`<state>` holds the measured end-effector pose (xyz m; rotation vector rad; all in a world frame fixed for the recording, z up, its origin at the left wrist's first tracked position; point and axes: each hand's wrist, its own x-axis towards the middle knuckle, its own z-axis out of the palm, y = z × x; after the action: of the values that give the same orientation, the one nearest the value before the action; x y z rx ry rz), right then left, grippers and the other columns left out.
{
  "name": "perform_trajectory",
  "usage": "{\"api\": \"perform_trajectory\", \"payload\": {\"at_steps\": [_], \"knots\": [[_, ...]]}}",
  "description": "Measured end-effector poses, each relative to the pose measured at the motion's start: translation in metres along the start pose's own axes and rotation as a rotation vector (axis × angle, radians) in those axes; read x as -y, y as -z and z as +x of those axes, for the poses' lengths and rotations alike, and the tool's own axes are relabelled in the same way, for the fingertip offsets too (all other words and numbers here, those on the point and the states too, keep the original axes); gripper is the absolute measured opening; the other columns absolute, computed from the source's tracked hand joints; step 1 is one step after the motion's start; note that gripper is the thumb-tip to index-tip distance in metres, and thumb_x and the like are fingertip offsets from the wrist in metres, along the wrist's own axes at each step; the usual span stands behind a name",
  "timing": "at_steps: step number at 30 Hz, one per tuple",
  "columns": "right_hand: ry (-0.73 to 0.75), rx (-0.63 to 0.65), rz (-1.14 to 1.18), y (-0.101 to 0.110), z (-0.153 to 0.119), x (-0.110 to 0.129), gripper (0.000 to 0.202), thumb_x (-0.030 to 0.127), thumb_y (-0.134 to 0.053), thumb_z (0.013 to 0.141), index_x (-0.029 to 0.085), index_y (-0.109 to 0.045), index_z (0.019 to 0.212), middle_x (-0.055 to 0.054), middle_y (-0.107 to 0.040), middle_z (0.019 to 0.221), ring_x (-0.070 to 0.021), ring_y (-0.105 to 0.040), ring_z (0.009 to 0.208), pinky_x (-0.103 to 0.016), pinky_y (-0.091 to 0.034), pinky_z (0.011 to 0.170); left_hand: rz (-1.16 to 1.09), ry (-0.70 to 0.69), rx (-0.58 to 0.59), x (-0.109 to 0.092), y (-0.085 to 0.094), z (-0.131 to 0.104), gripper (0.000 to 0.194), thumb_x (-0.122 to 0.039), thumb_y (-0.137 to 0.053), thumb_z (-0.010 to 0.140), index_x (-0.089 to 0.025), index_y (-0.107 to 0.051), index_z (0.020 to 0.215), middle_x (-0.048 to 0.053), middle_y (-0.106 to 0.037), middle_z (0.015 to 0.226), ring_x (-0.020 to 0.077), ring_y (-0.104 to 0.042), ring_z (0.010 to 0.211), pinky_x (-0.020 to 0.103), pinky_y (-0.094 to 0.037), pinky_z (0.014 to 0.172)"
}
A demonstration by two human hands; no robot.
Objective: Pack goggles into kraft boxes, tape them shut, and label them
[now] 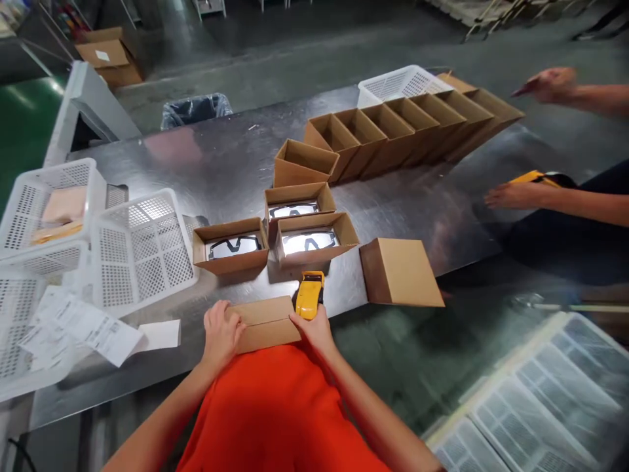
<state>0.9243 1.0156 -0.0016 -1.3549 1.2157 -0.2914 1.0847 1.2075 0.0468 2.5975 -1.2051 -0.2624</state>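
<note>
Against the red shirt at the table's near edge lies a closed cardboard box (265, 321). My left hand (221, 331) rests on its left end with the fingers bent over it. At the box's right end my right hand (314, 328) is wrapped round a yellow tape dispenser (309, 296). Just beyond stand three open boxes, a left one (230, 263), a right one (319, 255) and a rear one (299, 190), each showing dark-framed eyewear inside. A closed box (405, 272) stands to the right.
Several open cardboard boxes (363, 141) lean in a row at the back, before a white basket (403, 82). More white baskets (142, 249) and printed papers (93, 324) lie left. Another person's hand (515, 195) holds a yellow dispenser at the right.
</note>
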Motion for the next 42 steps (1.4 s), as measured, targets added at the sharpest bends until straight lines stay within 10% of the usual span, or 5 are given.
{"api": "perform_trajectory", "payload": {"at_steps": [11, 21, 27, 35, 42], "knots": [[0.025, -0.056, 0.016, 0.021, -0.044, 0.015, 0.043, 0.052, -0.066, 0.072, 0.021, -0.05, 0.097, -0.004, -0.063, 0.082, -0.0209, -0.06, 0.071, -0.031, -0.049, 0.061, -1.247, 0.856, 0.0, 0.014, 0.002, -0.012, 0.082, -0.038, -0.079, 0.066, -0.025, -0.042, 0.139, 0.01, -0.06, 0.129, 0.0246, -0.061, 0.112, 0.036, -0.049, 0.095], [0.132, 0.876, 0.122, -0.007, -0.014, 0.092, 0.054, 0.069, -0.064, 0.063, 0.016, -0.057, 0.064, 0.002, -0.045, 0.054, -0.0096, -0.037, 0.049, -0.022, -0.025, 0.044, -1.113, 0.736, -0.014, 0.018, -0.005, -0.008, 0.075, -0.035, -0.072, 0.066, -0.016, -0.046, 0.134, 0.015, -0.061, 0.126, 0.0323, -0.058, 0.115, 0.043, -0.049, 0.094], [0.121, 1.025, 0.061, 0.001, 0.009, 0.082, 0.052, 0.067, -0.064, 0.065, 0.015, -0.058, 0.066, 0.002, -0.045, 0.054, -0.0084, -0.034, 0.047, -0.022, -0.022, 0.044, -0.926, 0.665, -0.171, 0.014, 0.036, -0.004, 0.053, -0.046, -0.068, 0.07, -0.017, -0.062, 0.114, 0.015, -0.059, 0.124, 0.0295, -0.055, 0.114, 0.044, -0.042, 0.099], [0.124, 1.061, -0.085, -0.001, 0.015, 0.093, 0.056, 0.072, -0.061, 0.066, 0.016, -0.057, 0.065, 0.001, -0.047, 0.054, -0.011, -0.04, 0.049, -0.022, -0.027, 0.043, -1.379, 0.76, 0.194, -0.012, 0.074, 0.018, 0.039, -0.052, -0.069, 0.066, -0.017, -0.052, 0.062, -0.004, -0.05, 0.054, 0.0091, -0.046, 0.05, 0.021, -0.035, 0.05], [0.126, 1.141, -0.356, -0.006, -0.005, 0.143, 0.048, 0.064, -0.06, 0.075, 0.017, -0.053, 0.068, 0.001, -0.046, 0.063, -0.0116, -0.041, 0.059, -0.022, -0.029, 0.049, -1.037, 0.795, -0.052, 0.062, 0.059, -0.002, 0.025, -0.043, -0.058, 0.069, -0.019, -0.055, 0.063, -0.004, -0.052, 0.052, 0.0113, -0.048, 0.047, 0.023, -0.037, 0.047]]}}
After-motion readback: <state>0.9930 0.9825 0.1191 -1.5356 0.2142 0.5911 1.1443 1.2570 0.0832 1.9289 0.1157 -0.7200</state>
